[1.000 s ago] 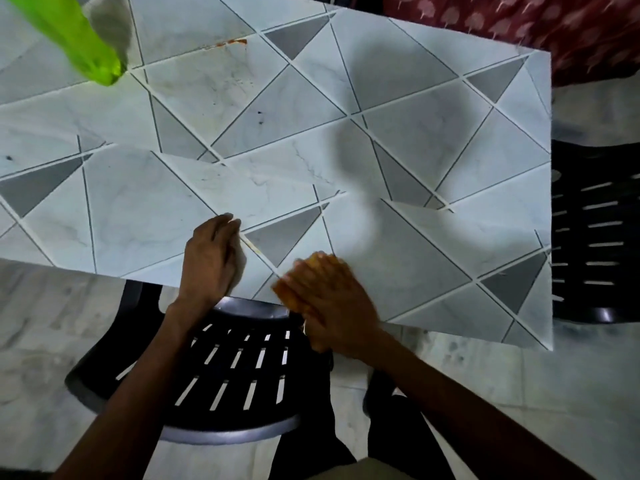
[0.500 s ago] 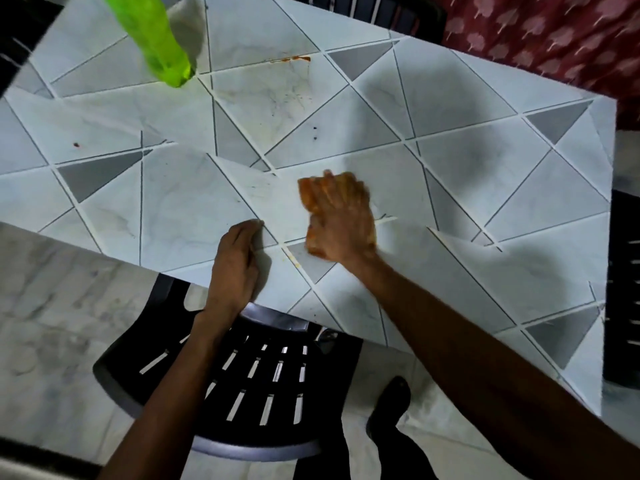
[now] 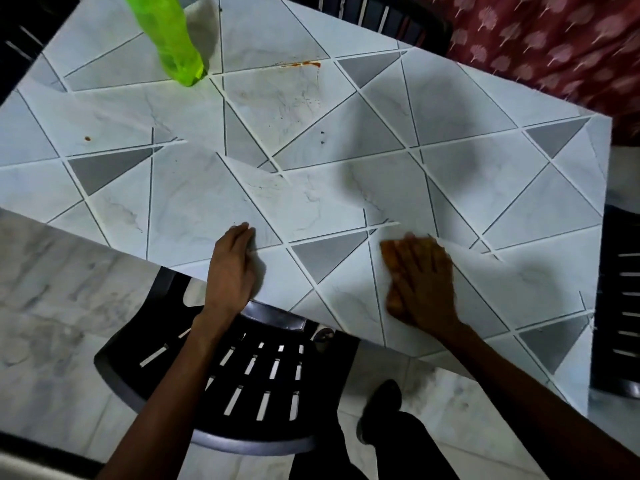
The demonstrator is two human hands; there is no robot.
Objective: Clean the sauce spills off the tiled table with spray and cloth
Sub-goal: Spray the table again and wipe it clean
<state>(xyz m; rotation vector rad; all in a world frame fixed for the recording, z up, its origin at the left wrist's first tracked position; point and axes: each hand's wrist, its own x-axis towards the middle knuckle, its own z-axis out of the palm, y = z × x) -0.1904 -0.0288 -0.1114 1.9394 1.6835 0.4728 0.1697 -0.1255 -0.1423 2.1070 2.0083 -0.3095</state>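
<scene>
Orange cloth (image 3: pixel 390 256), soft and crumpled, lying flat on the near part of the table (image 3: pixel 194 202) and almost wholly covered by the right hand (image 3: pixel 422 282); only its edges show at the fingertips and beside the thumb. The right hand presses it palm down, fingers straight and spread, gripping nothing (its outline is blurred). The left hand (image 3: pixel 230 268) rests on the table's near edge, apart from the cloth, fingers laid together on the surface and holding nothing.

The table top is smooth and glossy, patterned as pale marbled triangles and darker grey wedges divided by white and thin dark lines. A thin red-orange sauce streak (image 3: pixel 301 64) lies along a white line at the far side, with a small brown spot (image 3: pixel 87 138) to the left. A translucent green plastic spray bottle (image 3: pixel 169 36) stands at the far left, near the streak.

Below the near edge sits a black slatted plastic chair (image 3: pixel 242 368) on a veined marble floor (image 3: pixel 52 289). Red leaf-printed fabric (image 3: pixel 554 46) fills the upper right corner.
</scene>
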